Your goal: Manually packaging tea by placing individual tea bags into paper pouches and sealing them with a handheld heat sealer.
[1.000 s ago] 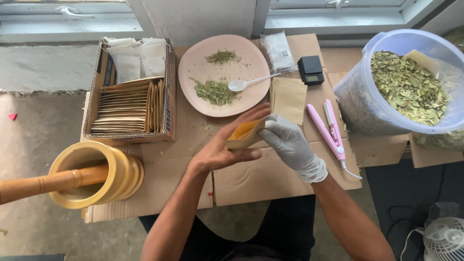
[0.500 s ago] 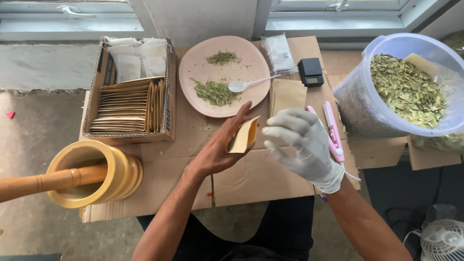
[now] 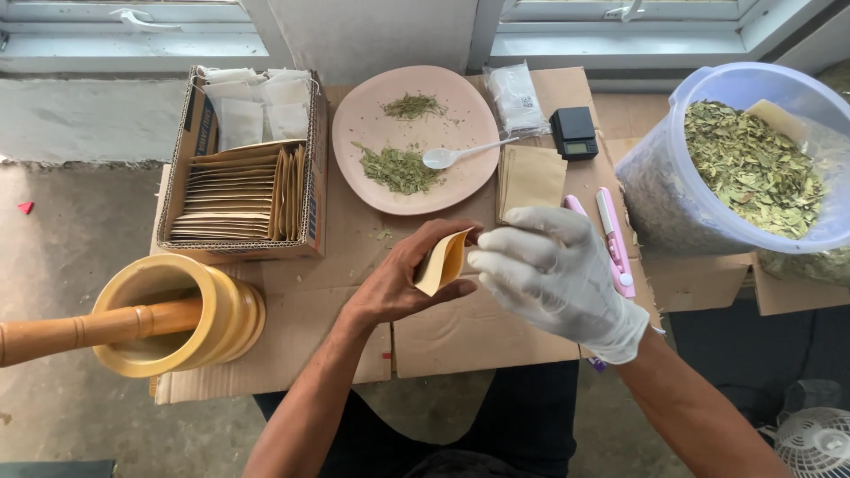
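My bare left hand (image 3: pixel 397 281) grips a small tan paper pouch (image 3: pixel 441 262) with its mouth held open, above the flattened cardboard (image 3: pixel 460 332). My right hand (image 3: pixel 553 270), in a white glove, hovers just right of the pouch with its fingertips at the pouch's upper edge, and holds nothing that I can see. Behind the hands lies a pink plate (image 3: pixel 372 115) with two heaps of crushed green leaves (image 3: pixel 398 168) and a white plastic spoon (image 3: pixel 456 155).
A cardboard box (image 3: pixel 239 190) of tan pouches and white filter bags stands at the left. In front of it is a yellow mortar (image 3: pixel 177 314) with a wooden pestle (image 3: pixel 80 332). At right: stacked pouches (image 3: pixel 529 177), pink heat sealer (image 3: pixel 611 235), black scale (image 3: pixel 574 133), tub of dried leaves (image 3: pixel 753 164).
My gloved right hand let go of the pouch, drew away with spread fingers, then came back to its upper edge. My left hand closed tighter round the pouch.
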